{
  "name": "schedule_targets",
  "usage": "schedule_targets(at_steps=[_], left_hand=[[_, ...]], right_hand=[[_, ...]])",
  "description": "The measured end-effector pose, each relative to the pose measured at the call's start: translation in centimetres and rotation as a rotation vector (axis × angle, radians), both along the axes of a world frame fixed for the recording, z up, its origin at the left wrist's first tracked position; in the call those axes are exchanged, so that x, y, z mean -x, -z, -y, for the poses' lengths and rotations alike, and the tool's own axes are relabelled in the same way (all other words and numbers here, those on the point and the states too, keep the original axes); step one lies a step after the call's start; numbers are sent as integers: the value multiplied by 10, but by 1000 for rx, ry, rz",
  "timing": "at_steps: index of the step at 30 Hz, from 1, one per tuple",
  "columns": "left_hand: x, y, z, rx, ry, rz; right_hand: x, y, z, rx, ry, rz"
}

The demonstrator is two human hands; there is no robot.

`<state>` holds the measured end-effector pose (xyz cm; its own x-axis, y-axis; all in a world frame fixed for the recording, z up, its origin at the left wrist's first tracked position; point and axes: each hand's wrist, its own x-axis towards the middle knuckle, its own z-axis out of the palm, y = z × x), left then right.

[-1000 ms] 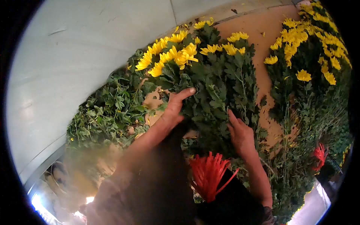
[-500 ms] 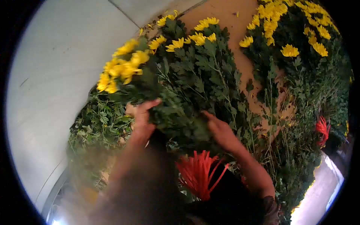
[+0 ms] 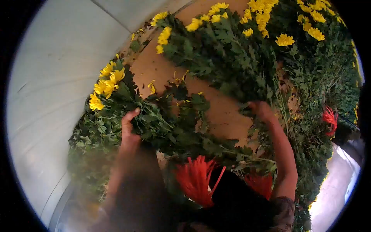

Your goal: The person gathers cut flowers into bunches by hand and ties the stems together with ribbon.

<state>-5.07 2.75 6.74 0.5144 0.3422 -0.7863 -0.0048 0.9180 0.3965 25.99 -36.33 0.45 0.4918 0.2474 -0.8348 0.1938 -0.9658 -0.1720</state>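
Observation:
My left hand point(image 3: 130, 125) is closed around the stems of a bunch of yellow flowers point(image 3: 106, 87), its thumb lying on the leaves. The blooms of that bunch point up and left. My right hand point(image 3: 262, 111) is at the lower end of another leafy bunch point(image 3: 220, 50), whose yellow heads lie toward the top. Its fingers are blurred and partly hidden among the leaves. Between the hands, leafy stems point(image 3: 185, 135) lie across the brown surface point(image 3: 226, 116).
More yellow flowers point(image 3: 285, 40) with long green stems cover the right side. Red strips point(image 3: 197, 181) hang near my body, with another red tuft point(image 3: 330, 120) at the right. A pale panel point(image 3: 58, 77) fills the left. Loose leaves lie at lower left.
My left hand has moved left and down with its bunch. My right hand has moved right and up, and the bunch near it has shifted away, baring more brown surface.

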Motion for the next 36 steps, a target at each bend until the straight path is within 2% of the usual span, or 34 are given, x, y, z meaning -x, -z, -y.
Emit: schedule_targets(at_steps=[2,4,5,6,8,9,11,14,15,17,18,20,21,22,24,28,30,32,34,36], left_hand=[[-5,3,-2,9,-17,-2],[4,8,-17,32,42,-79],[14,27,-25,34,48,30],[11,25,-23,36,41,31],[4,21,-17,63,38,61],[7,33,-14,119,-17,-83],[-6,32,-1,115,-7,-87],[-20,26,11,76,13,-114],[-25,25,11,34,15,-143],[-25,27,9,-5,16,-172],[-18,33,7,28,14,-118],[-7,48,4,59,1,-65],[-1,56,4,35,10,-46],[1,59,4,10,24,-25],[1,56,3,-5,44,-47],[3,49,5,-16,45,-141],[3,46,5,43,25,-108],[4,47,2,94,13,-54],[11,54,3,70,-30,-12],[25,75,-2,110,-18,-12]], right_hand=[[-17,-41,-12,105,-158,338],[-37,-27,8,38,-189,401],[-44,-18,21,-25,-222,463],[-38,-20,9,-25,-229,464],[-8,-28,-44,89,-425,541],[1,-30,-64,84,-432,532],[16,-29,-96,-431,-324,888],[32,19,-109,-473,-351,960],[44,17,-114,-471,-341,964],[71,10,-118,-515,-509,597],[68,12,-116,-514,-512,600],[59,17,-110,-661,-473,900],[47,2,-117,-611,-269,856],[35,-2,-118,-612,-268,858],[13,-6,-117,-561,-160,1043],[-5,2,-117,-566,-255,1069],[-14,18,-109,-276,-293,992],[-21,19,-102,-316,-298,1058],[-19,-2,-110,-358,-319,1112],[0,-49,-121,-615,-66,966]])
